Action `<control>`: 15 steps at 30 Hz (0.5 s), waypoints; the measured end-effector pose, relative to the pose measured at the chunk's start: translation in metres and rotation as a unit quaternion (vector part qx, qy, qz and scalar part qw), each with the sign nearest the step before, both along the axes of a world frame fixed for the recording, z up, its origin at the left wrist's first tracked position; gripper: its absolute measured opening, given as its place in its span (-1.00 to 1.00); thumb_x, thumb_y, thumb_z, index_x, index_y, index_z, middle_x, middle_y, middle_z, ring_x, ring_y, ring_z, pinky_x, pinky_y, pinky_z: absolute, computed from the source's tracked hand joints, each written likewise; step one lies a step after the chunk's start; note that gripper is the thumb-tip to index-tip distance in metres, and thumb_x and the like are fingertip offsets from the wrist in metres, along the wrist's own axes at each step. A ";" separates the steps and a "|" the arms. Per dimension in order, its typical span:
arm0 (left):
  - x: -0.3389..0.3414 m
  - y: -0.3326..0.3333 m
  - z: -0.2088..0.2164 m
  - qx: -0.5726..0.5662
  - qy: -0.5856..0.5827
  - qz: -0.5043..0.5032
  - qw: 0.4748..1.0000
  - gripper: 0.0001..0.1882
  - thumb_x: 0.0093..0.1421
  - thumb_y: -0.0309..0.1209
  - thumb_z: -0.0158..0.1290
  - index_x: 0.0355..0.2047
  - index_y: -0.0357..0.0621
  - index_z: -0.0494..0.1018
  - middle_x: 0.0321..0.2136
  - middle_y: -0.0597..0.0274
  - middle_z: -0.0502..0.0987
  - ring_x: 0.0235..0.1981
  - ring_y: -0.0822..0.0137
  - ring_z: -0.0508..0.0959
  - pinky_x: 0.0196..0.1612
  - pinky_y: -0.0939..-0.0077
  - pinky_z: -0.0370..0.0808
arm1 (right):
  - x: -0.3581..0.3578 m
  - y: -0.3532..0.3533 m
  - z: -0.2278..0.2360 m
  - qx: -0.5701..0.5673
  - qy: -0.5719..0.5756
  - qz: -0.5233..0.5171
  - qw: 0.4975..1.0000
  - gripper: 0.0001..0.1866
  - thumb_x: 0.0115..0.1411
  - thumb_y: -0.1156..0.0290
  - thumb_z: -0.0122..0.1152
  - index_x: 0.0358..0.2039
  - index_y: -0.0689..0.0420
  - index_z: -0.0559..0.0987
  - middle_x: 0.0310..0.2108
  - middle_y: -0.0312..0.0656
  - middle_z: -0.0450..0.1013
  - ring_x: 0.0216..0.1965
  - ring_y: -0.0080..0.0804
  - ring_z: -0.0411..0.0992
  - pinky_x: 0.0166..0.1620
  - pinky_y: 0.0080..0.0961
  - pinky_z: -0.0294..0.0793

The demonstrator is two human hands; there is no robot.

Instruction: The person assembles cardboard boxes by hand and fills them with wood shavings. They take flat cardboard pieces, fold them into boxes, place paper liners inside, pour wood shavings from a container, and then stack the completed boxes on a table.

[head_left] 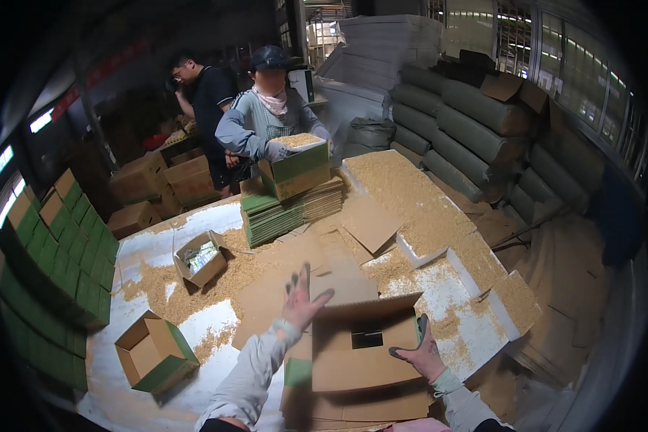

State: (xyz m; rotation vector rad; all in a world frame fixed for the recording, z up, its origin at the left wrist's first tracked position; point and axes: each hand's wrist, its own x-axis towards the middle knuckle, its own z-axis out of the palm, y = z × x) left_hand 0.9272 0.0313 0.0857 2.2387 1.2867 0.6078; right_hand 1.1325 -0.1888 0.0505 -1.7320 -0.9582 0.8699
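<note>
In front of me stands an open brown cardboard box (363, 369), with a dark rectangular patch or gap showing inside it. My right hand (423, 353) grips its right side, thumb over the near part and fingers along the edge. Beyond the box's far left corner, my left hand (302, 301) is raised with fingers spread, holding nothing. Both hands have dark-coated fingers. Flat cardboard pieces (266, 299) lie under and behind the box.
Two open boxes, one empty (150, 353) and one holding something shiny (200, 265), sit leftward amid loose tan material (165, 284). Filled trays (410, 187) line the right. Across the table, a co-worker (270, 119) holds a filled tray over a green-brown box (295, 175) on stacked cardboard.
</note>
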 end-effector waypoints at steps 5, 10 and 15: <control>-0.080 -0.083 -0.058 -0.407 -0.247 -0.065 0.877 0.27 -0.23 -0.20 0.33 0.23 -0.23 -0.41 0.16 -0.20 0.02 0.21 0.00 0.04 0.20 0.22 0.06 | 0.010 -0.004 -0.061 0.084 -0.027 0.060 0.994 -0.18 -0.25 0.26 0.44 0.00 0.36 0.28 -0.15 -0.03 0.40 -0.10 -0.23 0.38 -0.03 -0.48 0.34; -0.101 -0.134 -0.092 0.147 -0.131 -0.253 0.947 -0.09 -0.14 -0.32 0.27 0.14 -0.27 -0.01 0.14 -0.14 0.06 0.12 0.03 0.22 0.02 0.17 0.32 | 0.030 0.002 0.035 0.173 0.303 0.043 0.936 -0.68 0.25 0.14 -0.09 -0.30 0.18 0.40 -0.35 -0.15 0.44 -0.29 -0.39 0.45 -0.15 -0.43 0.49; -0.101 -0.112 -0.107 -0.328 -0.349 -0.053 0.876 -0.48 0.10 -0.33 0.04 0.03 -0.32 0.23 -0.02 -0.08 0.33 -0.02 0.11 0.37 -0.05 0.32 0.35 | 0.014 -0.008 -0.045 -0.034 -0.120 -0.079 0.989 -0.52 -0.09 0.15 0.20 -0.26 0.25 0.38 -0.41 0.01 0.41 -0.35 -0.19 0.39 -0.26 -0.36 0.35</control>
